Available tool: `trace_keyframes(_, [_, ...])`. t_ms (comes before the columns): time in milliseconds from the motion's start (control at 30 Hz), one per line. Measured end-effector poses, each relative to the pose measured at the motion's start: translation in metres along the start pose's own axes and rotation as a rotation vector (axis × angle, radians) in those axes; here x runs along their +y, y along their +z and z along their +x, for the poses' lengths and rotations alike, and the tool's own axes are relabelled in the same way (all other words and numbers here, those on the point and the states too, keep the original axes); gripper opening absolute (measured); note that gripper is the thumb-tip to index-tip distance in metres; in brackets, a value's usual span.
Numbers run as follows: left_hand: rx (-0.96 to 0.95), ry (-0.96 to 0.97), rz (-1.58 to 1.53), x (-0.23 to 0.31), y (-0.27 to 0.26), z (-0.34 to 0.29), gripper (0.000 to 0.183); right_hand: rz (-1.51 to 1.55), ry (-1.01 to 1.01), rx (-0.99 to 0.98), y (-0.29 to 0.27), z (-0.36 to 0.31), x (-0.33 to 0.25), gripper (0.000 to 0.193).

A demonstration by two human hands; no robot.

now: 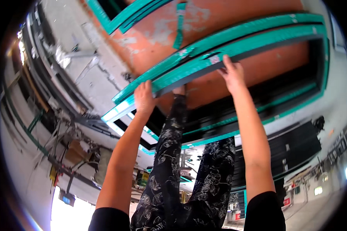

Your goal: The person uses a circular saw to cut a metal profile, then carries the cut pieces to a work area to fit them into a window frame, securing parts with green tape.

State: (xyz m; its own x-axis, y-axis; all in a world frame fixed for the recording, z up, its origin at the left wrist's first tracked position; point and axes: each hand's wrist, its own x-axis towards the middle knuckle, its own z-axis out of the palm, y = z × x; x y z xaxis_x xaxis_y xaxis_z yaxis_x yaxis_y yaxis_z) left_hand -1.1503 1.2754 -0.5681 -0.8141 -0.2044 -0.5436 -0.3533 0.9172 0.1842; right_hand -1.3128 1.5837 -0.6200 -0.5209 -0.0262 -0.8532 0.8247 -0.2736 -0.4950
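A large dark rectangular window frame [266, 37], its faces covered in green protective film, spans the view and stands tilted around my legs. My left hand [144, 99] has its fingers hooked over the upper bar near the left end. Farther right, my right hand [233, 75] grips the same bar, with one finger stretched along the green face and the others partly hidden. Close behind this bar runs a second green-covered bar [227, 35], with a dark gap between them. Whether it belongs to a separate frame I cannot tell.
Beyond the bars is a worn orange surface [158, 36] with a loose green strip [180, 23] on it. Another green-covered frame [110, 25] lies at the top left. Long dark profiles [52, 57] line the left side. Dark stacked pieces [277, 150] sit at the lower right.
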Motion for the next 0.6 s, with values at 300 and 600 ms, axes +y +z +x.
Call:
trace_keyframes(300, [-0.053,0.119,0.072,0.069,-0.038,0.022,0.078,0.086,0.107,0.189,-0.052,-0.115,0.041,0.021])
trace_keyframes(600, [0.145,0.416,0.015,0.176,-0.016,0.141,0.024,0.154,0.048,0.502,-0.203,-0.209,0.141,0.021])
